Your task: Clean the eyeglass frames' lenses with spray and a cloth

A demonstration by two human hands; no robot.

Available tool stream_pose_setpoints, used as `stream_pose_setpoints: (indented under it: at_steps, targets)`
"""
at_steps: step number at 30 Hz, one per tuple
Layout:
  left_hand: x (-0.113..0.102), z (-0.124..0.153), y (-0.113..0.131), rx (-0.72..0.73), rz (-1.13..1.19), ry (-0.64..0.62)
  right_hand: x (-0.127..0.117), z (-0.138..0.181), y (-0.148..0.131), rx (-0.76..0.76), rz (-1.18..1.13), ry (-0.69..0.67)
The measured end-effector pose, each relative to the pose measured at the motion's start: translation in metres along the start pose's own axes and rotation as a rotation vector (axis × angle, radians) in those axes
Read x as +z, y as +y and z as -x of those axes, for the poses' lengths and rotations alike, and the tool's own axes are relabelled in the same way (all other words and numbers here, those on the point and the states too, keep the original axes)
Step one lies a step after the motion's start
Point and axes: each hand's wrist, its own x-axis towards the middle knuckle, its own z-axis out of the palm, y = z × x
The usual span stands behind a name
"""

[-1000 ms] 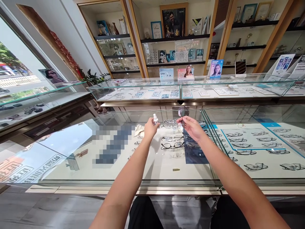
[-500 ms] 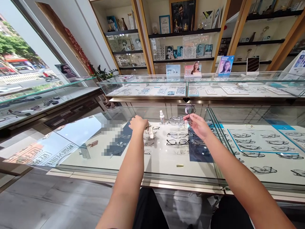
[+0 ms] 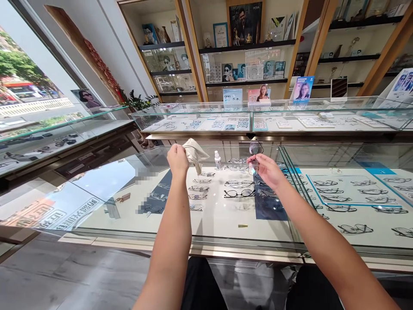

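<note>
My left hand (image 3: 177,160) is closed on a pale beige cloth (image 3: 195,154), which hangs out to the right of the fist above the glass counter. Between the fingertips of my right hand (image 3: 267,169) is a pair of eyeglasses (image 3: 256,147), held with one lens above the fingers and the other below. A small white spray bottle (image 3: 217,160) stands upright on the counter between my two hands. The cloth and the eyeglasses are apart from each other.
Beneath the glass top of the display counter (image 3: 213,224) lie several eyeglass frames (image 3: 239,193). More frames sit in the case to the right (image 3: 356,228). Another glass showcase (image 3: 196,116) with small signs stands behind, and a sunglasses case (image 3: 61,137) runs along the left.
My left hand has risen and moved slightly left, lifting the cloth off the counter. My right hand keeps the eyeglasses in nearly the same place.
</note>
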Motion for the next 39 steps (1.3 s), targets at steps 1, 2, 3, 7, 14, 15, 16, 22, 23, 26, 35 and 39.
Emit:
stream_pose_setpoints:
  at_steps: [1, 2, 3, 7, 14, 15, 16, 22, 23, 26, 35, 39]
  targets:
    - [-0.002, 0.002, 0.006, 0.048, 0.136, 0.023, 0.0, 0.0, 0.0, -0.004, 0.001, -0.002]
    - [-0.004, 0.004, 0.012, 0.084, 0.277, 0.028, -0.001, -0.001, 0.0, -0.009, 0.002, -0.005]
    - [-0.004, 0.007, 0.019, 0.103, 0.4, 0.01, -0.001, -0.001, 0.0, -0.014, 0.004, -0.007]
    - [0.0, 0.032, 0.049, 0.077, 0.593, -0.201, 0.001, 0.001, -0.003, -0.027, -0.021, -0.025]
    - [0.025, 0.095, 0.084, -0.005, 0.598, -0.756, 0.007, 0.005, -0.005, 0.005, -0.156, -0.056]
    - [0.028, 0.101, 0.086, -0.009, 0.605, -0.801, 0.006, 0.004, -0.004, 0.013, -0.168, -0.04]
    - [0.03, 0.105, 0.088, -0.01, 0.612, -0.834, 0.005, 0.003, -0.003, 0.022, -0.175, -0.024]
    - [0.034, 0.114, 0.09, 0.006, 0.605, -0.928, 0.002, -0.002, 0.001, 0.023, -0.16, 0.024]
    - [0.034, 0.114, 0.089, 0.015, 0.599, -0.937, 0.002, -0.002, 0.0, 0.016, -0.153, 0.033]
    - [0.033, 0.114, 0.088, 0.034, 0.591, -0.976, 0.004, -0.001, -0.002, 0.007, -0.13, 0.002]
    - [0.033, 0.116, 0.089, 0.062, 0.618, -0.995, 0.0, -0.002, -0.005, -0.042, -0.083, 0.014]
    - [0.033, 0.114, 0.085, 0.093, 0.62, -1.027, -0.002, -0.002, -0.009, -0.087, -0.059, 0.054]
